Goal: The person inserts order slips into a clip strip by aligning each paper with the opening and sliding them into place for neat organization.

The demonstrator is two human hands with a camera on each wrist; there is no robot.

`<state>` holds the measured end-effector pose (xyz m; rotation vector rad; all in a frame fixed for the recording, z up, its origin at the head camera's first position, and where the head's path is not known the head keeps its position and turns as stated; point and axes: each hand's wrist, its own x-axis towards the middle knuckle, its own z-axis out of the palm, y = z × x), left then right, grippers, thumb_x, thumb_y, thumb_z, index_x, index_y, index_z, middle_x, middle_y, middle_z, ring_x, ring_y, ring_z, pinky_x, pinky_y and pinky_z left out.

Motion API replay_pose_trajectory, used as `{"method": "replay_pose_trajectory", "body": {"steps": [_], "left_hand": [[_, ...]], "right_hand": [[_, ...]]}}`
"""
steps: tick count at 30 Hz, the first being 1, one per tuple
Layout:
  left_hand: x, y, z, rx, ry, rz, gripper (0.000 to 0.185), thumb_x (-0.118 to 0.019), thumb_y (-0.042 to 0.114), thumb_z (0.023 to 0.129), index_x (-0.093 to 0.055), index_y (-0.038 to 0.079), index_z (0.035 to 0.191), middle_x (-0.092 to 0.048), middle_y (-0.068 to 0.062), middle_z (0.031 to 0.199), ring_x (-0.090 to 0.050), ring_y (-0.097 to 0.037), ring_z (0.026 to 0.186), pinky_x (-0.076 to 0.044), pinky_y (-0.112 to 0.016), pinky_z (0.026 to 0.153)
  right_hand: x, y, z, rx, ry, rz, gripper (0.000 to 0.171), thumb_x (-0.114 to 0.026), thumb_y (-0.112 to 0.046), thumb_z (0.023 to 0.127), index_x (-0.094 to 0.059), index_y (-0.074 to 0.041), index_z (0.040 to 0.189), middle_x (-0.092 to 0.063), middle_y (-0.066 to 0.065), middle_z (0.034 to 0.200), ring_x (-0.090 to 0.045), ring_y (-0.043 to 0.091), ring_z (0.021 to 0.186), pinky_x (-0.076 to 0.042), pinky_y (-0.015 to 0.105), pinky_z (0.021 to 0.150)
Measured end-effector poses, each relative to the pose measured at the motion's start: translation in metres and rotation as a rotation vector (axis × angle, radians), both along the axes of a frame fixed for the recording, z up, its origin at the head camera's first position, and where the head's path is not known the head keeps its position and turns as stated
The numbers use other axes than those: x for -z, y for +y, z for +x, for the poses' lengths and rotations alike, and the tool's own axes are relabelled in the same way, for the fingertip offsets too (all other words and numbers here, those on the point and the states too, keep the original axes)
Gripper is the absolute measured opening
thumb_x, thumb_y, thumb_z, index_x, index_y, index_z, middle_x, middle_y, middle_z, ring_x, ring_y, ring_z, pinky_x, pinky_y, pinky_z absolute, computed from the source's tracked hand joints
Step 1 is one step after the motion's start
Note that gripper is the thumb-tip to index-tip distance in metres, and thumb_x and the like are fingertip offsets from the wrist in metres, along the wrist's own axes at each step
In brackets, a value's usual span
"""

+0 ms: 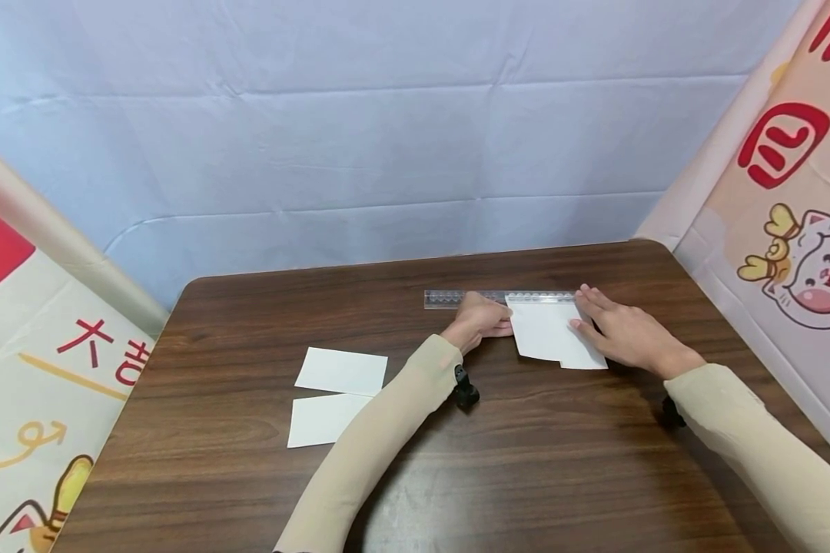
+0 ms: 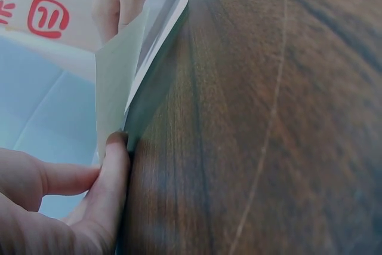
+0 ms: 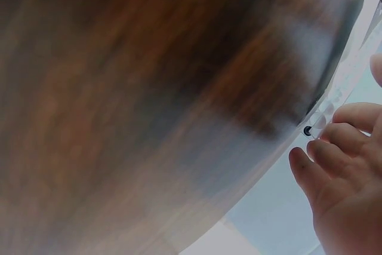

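Observation:
A white sheet of paper (image 1: pixel 545 329), which looks folded with uneven lower edges, lies over part of a clear ruler (image 1: pixel 443 299) at the back right of the table. At the paper's left edge is my left hand (image 1: pixel 483 315), across the ruler's left half. In the left wrist view its thumb and a finger pinch the paper's near corner, and one paper edge (image 2: pixel 160 46) stands off the table. My right hand (image 1: pixel 625 330) rests at the paper's right edge, fingers extended over the ruler's right end, thumb on the paper. Its fingertips touch the ruler's end (image 3: pixel 325 114) in the right wrist view.
Two white paper pieces, an upper one (image 1: pixel 342 371) and a lower one (image 1: pixel 321 420), lie left of my left forearm on the brown wooden table (image 1: pixel 526 476). A pale cloth (image 1: pixel 387 146) hangs behind the table, with printed banners (image 1: pixel 802 230) at the sides.

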<state>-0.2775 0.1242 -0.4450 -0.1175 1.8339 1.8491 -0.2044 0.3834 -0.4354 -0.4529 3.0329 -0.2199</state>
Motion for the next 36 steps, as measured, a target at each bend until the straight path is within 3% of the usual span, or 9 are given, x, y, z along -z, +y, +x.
{"method": "replay_pose_trajectory", "body": {"steps": [7,17,25,36], "left_hand": [[0.001,-0.002,0.000,-0.001,-0.015,0.035,0.034,-0.069,-0.001,0.099,-0.063,-0.015,0.129,-0.076,-0.023,0.102,-0.079,-0.035,0.099,-0.069,-0.033,0.079],[-0.002,-0.006,-0.001,0.020,-0.013,0.025,0.022,-0.067,0.000,0.100,-0.069,-0.014,0.118,-0.076,-0.020,0.089,-0.079,-0.026,0.079,-0.069,-0.031,0.075],[-0.007,-0.020,-0.001,0.067,0.020,0.016,0.034,-0.063,0.003,0.103,-0.062,-0.016,0.131,-0.078,-0.029,0.100,-0.079,-0.037,0.097,-0.069,-0.036,0.081],[-0.019,-0.041,0.007,0.107,0.079,-0.014,0.032,-0.064,0.007,0.104,-0.067,-0.010,0.130,-0.078,-0.025,0.103,-0.080,-0.032,0.095,-0.067,-0.039,0.090]], "right_hand": [[0.000,-0.001,0.000,0.000,-0.016,0.009,0.071,-0.042,-0.045,0.114,-0.030,0.006,0.162,-0.025,0.034,0.168,-0.033,0.049,0.155,-0.043,0.066,0.116],[0.000,-0.001,0.000,0.007,-0.010,-0.003,0.070,-0.041,-0.044,0.114,-0.031,0.006,0.162,-0.025,0.033,0.169,-0.032,0.049,0.155,-0.041,0.067,0.118],[-0.001,-0.001,0.001,0.005,-0.013,-0.012,0.071,-0.042,-0.044,0.114,-0.031,0.006,0.162,-0.025,0.033,0.169,-0.032,0.049,0.155,-0.041,0.067,0.118],[-0.001,0.001,0.004,-0.002,-0.012,-0.017,0.071,-0.043,-0.044,0.114,-0.030,0.006,0.162,-0.025,0.033,0.169,-0.031,0.049,0.155,-0.040,0.067,0.119]]}}
